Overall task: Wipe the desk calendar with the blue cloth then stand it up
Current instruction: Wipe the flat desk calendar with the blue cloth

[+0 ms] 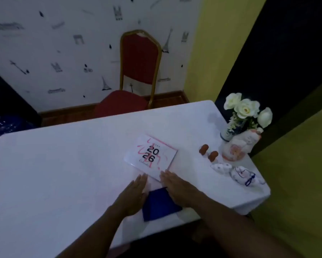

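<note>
Both hands, left (136, 194) and right (176, 187), lay flat, open and empty beside the cloth (159, 204); a careless wipe could push the calendar (150, 155) into the ornaments (221, 167).

white card desk calendar (150, 156) with pink squiggles and "2026" is lying flat mid-surface, and the folded dark blue cloth (159, 204) sits flat by the near edge.

Both hands cover the side edges of the blue cloth (159, 204); forearms run off the bottom edge.
</note>
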The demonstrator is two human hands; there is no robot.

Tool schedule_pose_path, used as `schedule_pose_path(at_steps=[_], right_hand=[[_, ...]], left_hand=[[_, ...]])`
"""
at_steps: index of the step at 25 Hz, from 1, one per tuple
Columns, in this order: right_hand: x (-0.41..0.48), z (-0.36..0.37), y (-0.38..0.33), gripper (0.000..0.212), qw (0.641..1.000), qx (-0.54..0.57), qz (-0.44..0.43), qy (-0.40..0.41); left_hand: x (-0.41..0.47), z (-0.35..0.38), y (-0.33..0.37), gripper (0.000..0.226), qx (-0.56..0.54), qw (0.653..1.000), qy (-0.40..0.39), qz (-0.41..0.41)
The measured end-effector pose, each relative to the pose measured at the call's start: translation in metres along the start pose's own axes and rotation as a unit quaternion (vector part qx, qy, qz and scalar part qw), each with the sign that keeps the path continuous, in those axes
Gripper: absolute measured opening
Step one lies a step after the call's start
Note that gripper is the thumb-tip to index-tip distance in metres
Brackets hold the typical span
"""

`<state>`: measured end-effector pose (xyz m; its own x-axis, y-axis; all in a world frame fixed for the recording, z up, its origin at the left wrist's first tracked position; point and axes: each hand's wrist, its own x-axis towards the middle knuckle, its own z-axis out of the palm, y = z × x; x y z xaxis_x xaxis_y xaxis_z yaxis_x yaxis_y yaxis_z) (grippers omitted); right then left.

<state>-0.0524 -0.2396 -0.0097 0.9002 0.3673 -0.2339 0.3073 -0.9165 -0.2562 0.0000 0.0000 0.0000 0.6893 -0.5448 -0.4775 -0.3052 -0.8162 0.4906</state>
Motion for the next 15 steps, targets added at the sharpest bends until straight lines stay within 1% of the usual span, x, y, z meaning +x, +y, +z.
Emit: schedule_pose_path(at_steps=[2, 3, 4, 7, 9, 11, 14, 15], right_hand=[[-0.008, 0.018, -0.007, 0.059, 0.999, 0.035, -0.024, 0.001], [-0.014, 0.03, -0.012, 0.058, 0.999, 0.038, -0.026, -0.015], [-0.018, 0.039, -0.017, 0.058, 0.998, 0.033, -0.036, -0.027], [-0.022, 0.054, -0.018, 0.063, 0.998, 0.022, -0.04, -0.051], [-0.023, 0.057, -0.015, 0.075, 0.997, 0.025, -0.031, -0.072], [-0.023, 0.06, -0.011, 0.085, 0.994, 0.022, -0.037, -0.096], [-0.023, 0.062, -0.011, 0.09, 0.996, 0.023, -0.04, -0.073], [-0.023, 0.064, -0.012, 0.088, 0.997, 0.028, -0.038, -0.055]], left_hand=[[-0.01, 0.025, -0.004, 0.077, 0.05, 0.998, -0.028, 0.04], [-0.017, 0.042, -0.009, 0.08, 0.08, 0.995, -0.043, 0.043], [-0.022, 0.056, -0.011, 0.083, 0.106, 0.992, -0.06, 0.036], [-0.023, 0.081, -0.018, 0.091, 0.167, 0.984, -0.066, 0.018], [-0.021, 0.081, -0.018, 0.095, 0.211, 0.976, -0.056, 0.012], [-0.021, 0.078, -0.018, 0.095, 0.225, 0.974, -0.026, 0.024], [-0.027, 0.07, -0.01, 0.084, 0.236, 0.97, -0.024, 0.057], [-0.027, 0.072, -0.01, 0.08, 0.235, 0.969, -0.004, 0.072]])
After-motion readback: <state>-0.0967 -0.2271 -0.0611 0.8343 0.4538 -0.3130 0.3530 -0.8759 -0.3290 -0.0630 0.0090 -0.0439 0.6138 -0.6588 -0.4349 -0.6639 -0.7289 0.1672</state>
